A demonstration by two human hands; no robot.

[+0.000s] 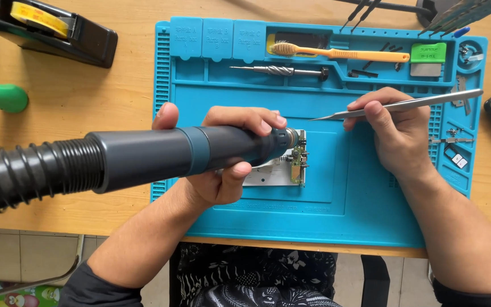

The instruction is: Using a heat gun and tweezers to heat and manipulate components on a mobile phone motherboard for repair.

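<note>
Head view, frame centre: left hand (223,165) grips hot-air wand (160,156) heating circuit board (298,159); right hand (396,133) pinches tweezers (399,106), which must next reach in steadily.

the blue mat (365,210) lies open below and right of the circuit board (298,159). the hot-air tool (143,159) bars the left approach; the brush (336,53) and drill bit (277,70) crowd the top trays.

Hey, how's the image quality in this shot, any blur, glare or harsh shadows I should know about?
Head view: even, soft daylight, only faint shadows under the hands; the hot-air gun in the left hand looms large and slightly soft near the lens; the tweezers in the right hand show a mild sheen; the mat and circuit board look sharp; edges bend slightly.
</note>
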